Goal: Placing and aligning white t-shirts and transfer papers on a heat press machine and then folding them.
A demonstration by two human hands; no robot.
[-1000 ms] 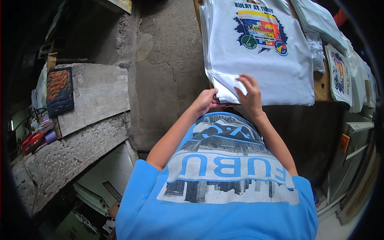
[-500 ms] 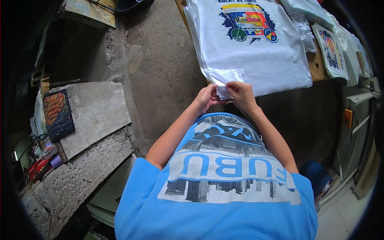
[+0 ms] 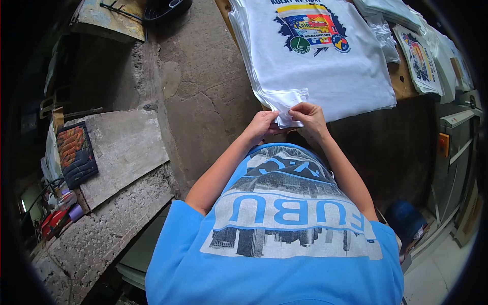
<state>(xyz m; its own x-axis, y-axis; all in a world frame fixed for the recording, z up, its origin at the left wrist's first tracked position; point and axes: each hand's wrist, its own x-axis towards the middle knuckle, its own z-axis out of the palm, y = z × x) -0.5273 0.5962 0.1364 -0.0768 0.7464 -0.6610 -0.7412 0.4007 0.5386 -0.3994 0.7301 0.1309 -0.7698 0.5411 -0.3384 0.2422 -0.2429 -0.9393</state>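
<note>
A stack of white printed T-shirts [image 3: 345,81] lies on a wooden table, a colourful print facing up. At its near left corner, several thin layers of white cloth [image 3: 287,104] are lifted and fanned back. My left hand [image 3: 262,126] grips the edge of these layers, thumb on top and fingers partly hidden beneath. My right hand [image 3: 311,119] is closed in a pinch at the same corner, just right of the left thumb, with thumb and forefinger on the cloth.
More printed white shirts [image 3: 419,63] lie farther right on the wooden table [image 3: 404,84]. Left, a quilted dark pad [image 3: 76,155] rests on a grey slab [image 3: 124,147]. A black round container [image 3: 165,9] stands at the back. A metal frame with an orange switch [image 3: 444,145] is at right.
My right hand has shifted slightly at the corner, and the lifted layers sit a little differently. The whole view has tilted slightly. Both hands stay at the stack.
</note>
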